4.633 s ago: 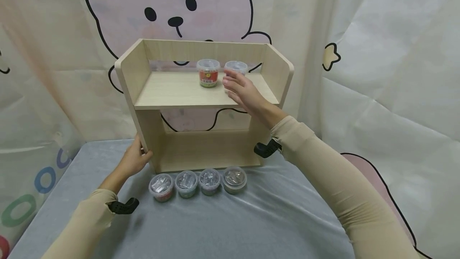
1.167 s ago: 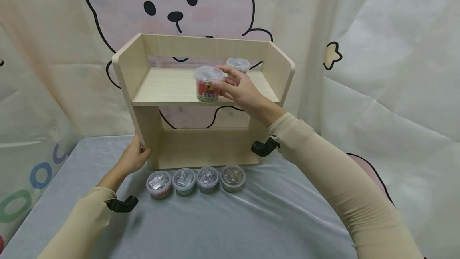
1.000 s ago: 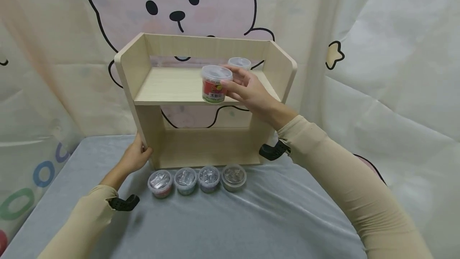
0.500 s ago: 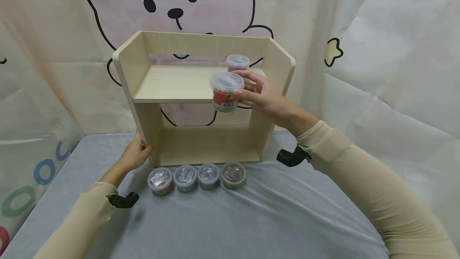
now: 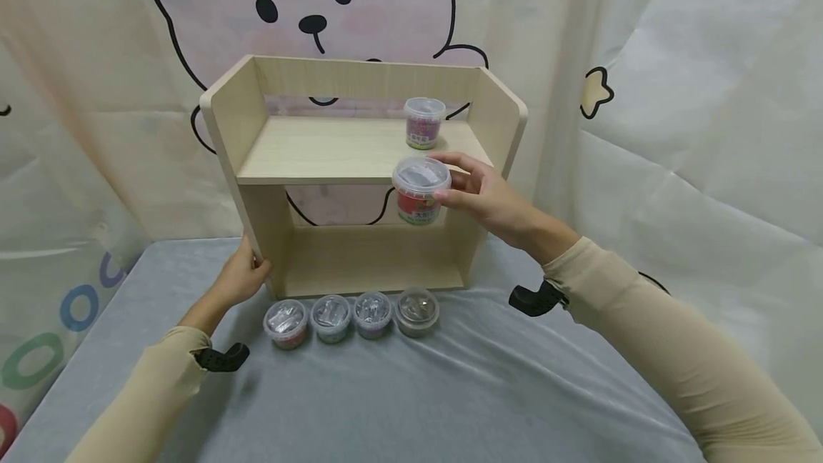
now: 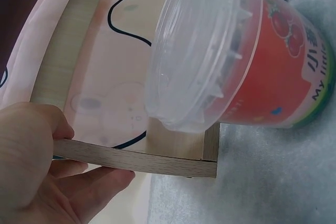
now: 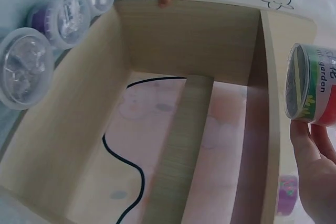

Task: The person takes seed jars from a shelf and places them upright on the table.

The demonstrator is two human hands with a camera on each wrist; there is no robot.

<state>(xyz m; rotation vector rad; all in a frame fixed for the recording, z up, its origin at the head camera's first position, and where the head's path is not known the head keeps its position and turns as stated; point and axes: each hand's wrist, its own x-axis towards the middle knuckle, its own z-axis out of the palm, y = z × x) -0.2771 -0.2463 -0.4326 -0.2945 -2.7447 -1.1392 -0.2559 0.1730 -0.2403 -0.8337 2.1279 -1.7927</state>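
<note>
My right hand (image 5: 485, 195) pinches a clear plastic tub (image 5: 421, 191) with a red label and a clear lid. It holds the tub upright in front of the wooden shelf unit (image 5: 347, 178), below the upper board's front edge. The right wrist view shows the tub's base (image 7: 297, 82) and my fingers beneath. My left hand (image 5: 241, 277) grips the unit's left side panel, thumb on one face and fingers on the other, as the left wrist view shows. A tub with a purple label (image 5: 423, 127) stands on the upper board, toward the right.
Several lidded tubs stand in a row on the grey-blue cloth before the unit, from a red one (image 5: 286, 324) at left to a brownish one (image 5: 418, 311) at right. A printed curtain (image 5: 527, 34) hangs behind. The lower board (image 5: 366, 256) lies behind the row.
My right hand has taken the red-labelled tub off the upper board and brought it forward, right and down. The purple-labelled tub has come into full view. My left hand keeps its grip.
</note>
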